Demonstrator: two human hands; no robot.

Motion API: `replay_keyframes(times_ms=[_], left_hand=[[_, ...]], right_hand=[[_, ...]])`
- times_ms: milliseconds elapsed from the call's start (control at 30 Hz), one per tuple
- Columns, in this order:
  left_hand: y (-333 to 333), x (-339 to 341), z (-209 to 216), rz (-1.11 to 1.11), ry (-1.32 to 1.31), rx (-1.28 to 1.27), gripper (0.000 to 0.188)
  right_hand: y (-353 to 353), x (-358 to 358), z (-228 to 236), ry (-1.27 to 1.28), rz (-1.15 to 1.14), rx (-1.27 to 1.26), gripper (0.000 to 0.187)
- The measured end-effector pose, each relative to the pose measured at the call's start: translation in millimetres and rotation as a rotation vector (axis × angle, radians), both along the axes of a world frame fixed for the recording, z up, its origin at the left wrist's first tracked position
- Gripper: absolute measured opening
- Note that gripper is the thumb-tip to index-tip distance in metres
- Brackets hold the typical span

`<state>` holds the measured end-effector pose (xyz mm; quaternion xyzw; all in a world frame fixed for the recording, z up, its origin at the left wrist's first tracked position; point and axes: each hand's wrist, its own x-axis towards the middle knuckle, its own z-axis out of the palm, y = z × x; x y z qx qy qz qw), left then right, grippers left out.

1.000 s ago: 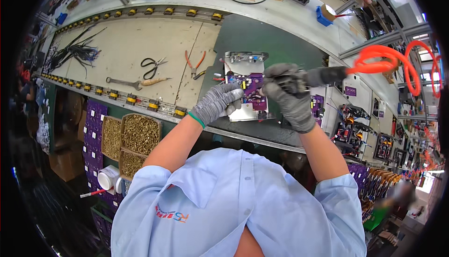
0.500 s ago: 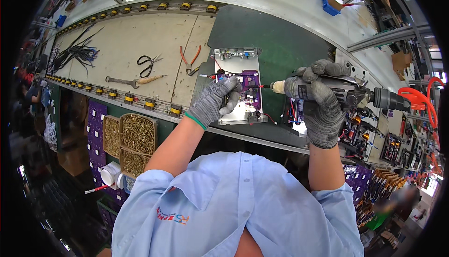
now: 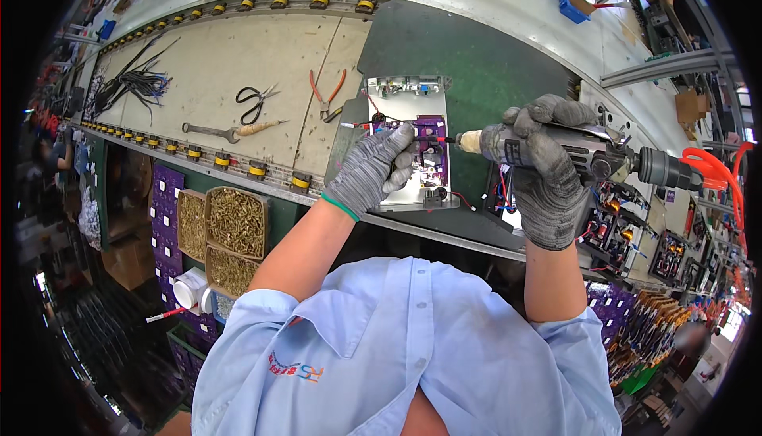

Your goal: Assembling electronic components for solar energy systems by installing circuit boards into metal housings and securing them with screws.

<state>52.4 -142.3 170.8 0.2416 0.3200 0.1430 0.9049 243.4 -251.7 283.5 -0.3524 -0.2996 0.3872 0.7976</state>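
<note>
My right hand [image 3: 548, 170], in a grey knit glove, is wrapped round a pneumatic screwdriver [image 3: 587, 150] held level, its bit pointing left. The bit's tip reaches over the purple circuit board [image 3: 433, 136], close to my left fingertips. My left hand [image 3: 373, 164], gloved too, rests over the board's left side with thumb and forefinger pinched together and the other fingers curled. What those fingers hold, if anything, is hidden. Under the board lies a silvery metal plate [image 3: 409, 102] with a connector strip at its far end and thin wires along its edges.
Left on the bench are pliers [image 3: 326, 96], scissors [image 3: 255, 104], a wrench [image 3: 210, 130], a wooden-handled pick [image 3: 260, 127] and black cables [image 3: 135, 86]. Cardboard boxes of brass screws [image 3: 236, 221] stand below the bench edge. An orange air hose [image 3: 710, 167] trails right; more assemblies [image 3: 615, 218] lie there.
The screwdriver's bit has come further left over the board, nearer my left fingertips. My left hand has turned slightly over the board. The whole view has shifted a little.
</note>
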Motion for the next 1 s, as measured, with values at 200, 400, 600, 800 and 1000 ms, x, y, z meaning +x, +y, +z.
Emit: replay_keyframes(times_ms=[200, 400, 600, 800, 1000], left_hand=[[3, 2, 4, -0.002, 0.052, 0.004, 0.031], [2, 2, 14, -0.023, 0.063, 0.045, 0.029], [5, -3, 20, -0.034, 0.025, 0.033, 0.027], [-2, 4, 15, -0.009, 0.104, 0.053, 0.027], [-3, 10, 15, -0.089, -0.097, -0.104, 0.027]], right_hand=[[-5, -5, 5, 0.071, -0.004, -0.04, 0.035], [-9, -10, 7, 0.041, -0.006, -0.012, 0.038], [-15, -9, 12, 0.049, -0.052, 0.007, 0.042], [-15, -9, 8, 0.022, -0.052, 0.01, 0.038], [-19, 3, 8, 0.028, -0.082, -0.023, 0.035]])
